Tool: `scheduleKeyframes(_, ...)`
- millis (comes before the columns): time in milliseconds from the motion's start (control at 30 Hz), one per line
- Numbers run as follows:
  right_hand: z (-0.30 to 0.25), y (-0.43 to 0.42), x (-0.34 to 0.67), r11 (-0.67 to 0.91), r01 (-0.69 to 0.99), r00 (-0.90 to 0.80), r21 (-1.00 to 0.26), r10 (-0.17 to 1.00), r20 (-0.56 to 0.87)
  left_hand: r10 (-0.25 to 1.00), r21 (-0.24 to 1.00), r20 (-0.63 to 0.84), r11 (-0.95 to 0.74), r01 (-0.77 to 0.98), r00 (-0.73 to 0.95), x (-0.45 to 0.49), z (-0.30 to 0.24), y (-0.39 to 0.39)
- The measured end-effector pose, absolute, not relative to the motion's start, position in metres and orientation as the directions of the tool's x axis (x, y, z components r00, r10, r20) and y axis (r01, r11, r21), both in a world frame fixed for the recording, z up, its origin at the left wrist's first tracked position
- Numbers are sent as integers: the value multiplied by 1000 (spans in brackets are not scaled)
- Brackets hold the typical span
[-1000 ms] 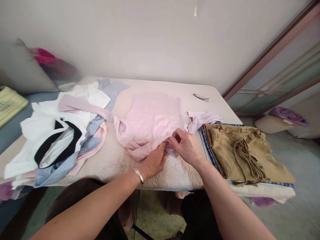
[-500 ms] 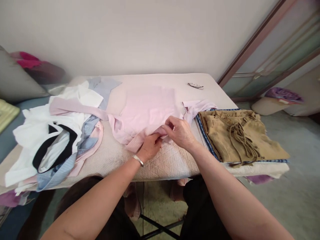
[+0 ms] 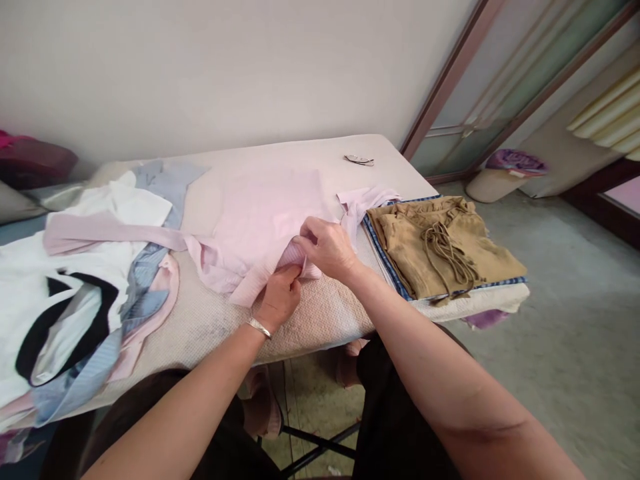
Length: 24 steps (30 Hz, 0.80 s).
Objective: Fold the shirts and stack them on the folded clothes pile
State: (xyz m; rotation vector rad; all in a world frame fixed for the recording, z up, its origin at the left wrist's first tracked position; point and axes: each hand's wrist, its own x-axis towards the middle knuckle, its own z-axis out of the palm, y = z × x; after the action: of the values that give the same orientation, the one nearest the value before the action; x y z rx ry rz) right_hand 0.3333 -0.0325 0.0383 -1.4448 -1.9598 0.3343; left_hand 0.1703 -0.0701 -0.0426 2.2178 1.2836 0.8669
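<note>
A pale pink shirt [image 3: 265, 213] lies spread in the middle of a padded table [image 3: 210, 320], one long sleeve trailing left over other clothes. My left hand [image 3: 280, 297], with a silver bracelet at the wrist, pinches the shirt's near hem from below. My right hand [image 3: 327, 250] grips the same hem just to the right, fingers curled over the fabric. Both hands meet at the shirt's front edge.
A heap of white, blue-striped, black-trimmed and pink clothes [image 3: 75, 280] covers the table's left side. A folded tan garment [image 3: 445, 247] rests on a blue-edged stack at the right end. Eyeglasses [image 3: 359, 160] lie near the far edge. A glass sliding door [image 3: 500, 93] stands at the right.
My view has swung to the right, so everything sits further left in the picture. Both hands keep hold of the pink shirt's hem and have shifted slightly along it.
</note>
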Motion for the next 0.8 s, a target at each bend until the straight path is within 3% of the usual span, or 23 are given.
scheduleKeyframes(133,43,-41,335,382,741,-211,-553,913,348,829,441,296,-560,701,475,170,-41,-82)
scheduleKeyframes(267,48,-52,341,415,698,-375,-584,906,197,791,240,175,-612,753,587,171,-34,-98)
scheduleKeyframes(400,52,-56,360,380,660,-455,-649,889,57,751,159,105,-660,734,652,166,-22,-109)
scheduleKeyframes(567,48,-48,387,233,867,-230,-440,971,60,716,98,81,-699,709,694,161,-13,-124)
scheduleKeyframes(800,25,-54,383,312,910,-374,-273,901,-220,645,-78,127,-751,656,753,166,-10,-147)
